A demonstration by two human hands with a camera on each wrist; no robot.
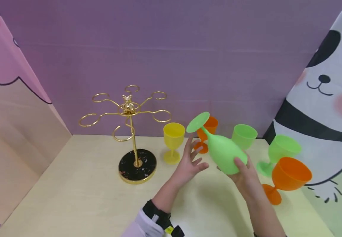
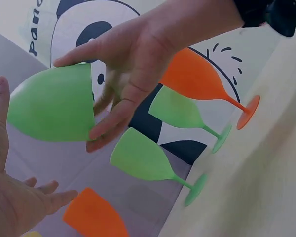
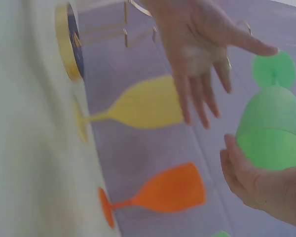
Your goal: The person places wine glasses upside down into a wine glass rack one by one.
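Note:
A green goblet [image 1: 224,153] is held in the air, tipped over with its foot up and to the left. My right hand [image 1: 246,177] grips it at the rim end of the bowl, thumb on one side and fingers on the other. Close to its left, my left hand [image 1: 190,166] has its fingers spread and the palm turned toward the goblet, holding nothing. In the right wrist view a gap shows between the left hand [image 3: 200,54] and the goblet's bowl [image 3: 271,128]. Behind the hands stand a yellow goblet [image 1: 173,135] and a partly hidden orange goblet [image 1: 210,124].
A gold rack [image 1: 133,131] with several ring arms stands on a round black base [image 1: 137,164] at the left. On the right are two upright green goblets [image 1: 245,135] and an orange goblet [image 1: 290,172]. The pale table [image 1: 79,191] meets a purple backdrop [image 1: 165,65].

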